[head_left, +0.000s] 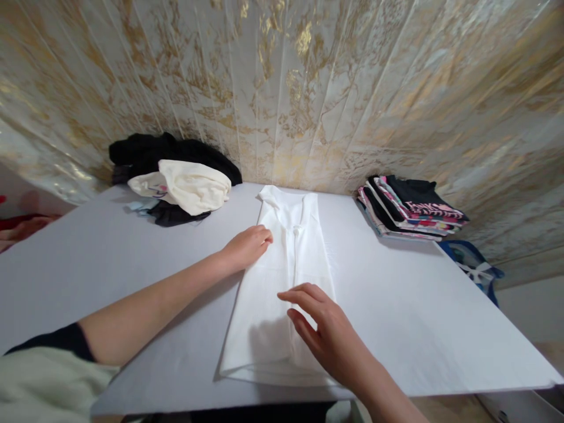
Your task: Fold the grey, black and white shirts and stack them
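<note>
A white sleeveless top [273, 317] lies lengthwise on the table, its neckline at the far end and its hem near the front edge. A placket or seam runs down its middle from the open neck. My left hand [249, 247] rests at the top's left edge, around chest height, with its fingers curled in; whether fabric is pinched in them is hidden. Over the lower right part of the top is my right hand [324, 320], thumb and fingers apart, holding nothing and casting a shadow on the cloth.
The table [396, 317] has a pale cover. At back left lies a loose heap of black clothes [176, 147] with a cream garment [194, 185]. A stack of folded clothes [409, 205] stands at back right. Behind is a gold-patterned curtain [282, 88]; a blue bag [473, 264] sits beyond the right edge.
</note>
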Available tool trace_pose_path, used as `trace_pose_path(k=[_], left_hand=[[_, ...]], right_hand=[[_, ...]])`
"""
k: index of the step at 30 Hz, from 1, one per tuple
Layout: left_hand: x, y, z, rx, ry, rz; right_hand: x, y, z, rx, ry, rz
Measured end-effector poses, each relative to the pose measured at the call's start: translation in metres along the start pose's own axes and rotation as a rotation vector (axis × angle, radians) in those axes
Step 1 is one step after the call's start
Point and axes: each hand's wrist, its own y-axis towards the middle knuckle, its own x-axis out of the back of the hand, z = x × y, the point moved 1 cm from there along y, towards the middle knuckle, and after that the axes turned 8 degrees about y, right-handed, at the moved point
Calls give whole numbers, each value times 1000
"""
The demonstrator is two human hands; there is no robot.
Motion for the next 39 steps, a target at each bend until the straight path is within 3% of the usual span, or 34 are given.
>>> trace_pose_path(k=[5, 9, 13, 17, 21, 26, 33, 39], left_hand=[[-19, -60, -10, -41, 83, 108], [-35, -81, -11, -29, 134, 163], [-21, -68, -12, -17, 103, 140], [-8, -38, -11, 32, 100, 25], [-27, -22, -7, 77, 109, 71], [-49, -25, -2, 79, 113, 52], [-45, -24, -3, 93, 88, 86], [-50, -23, -1, 83, 61, 76]], right_hand=[[-12, 27, -21, -10, -367, 164], [1, 43, -23, -23, -427, 229], [29, 81, -23, -46, -511, 85], [44, 143, -29, -78, -602, -61], [34, 211, -43, -131, -667, -113], [5, 275, -65, -155, -728, -131], [-18, 320, -83, -234, -684, -265], [1, 333, -101, -362, -486, -382]])
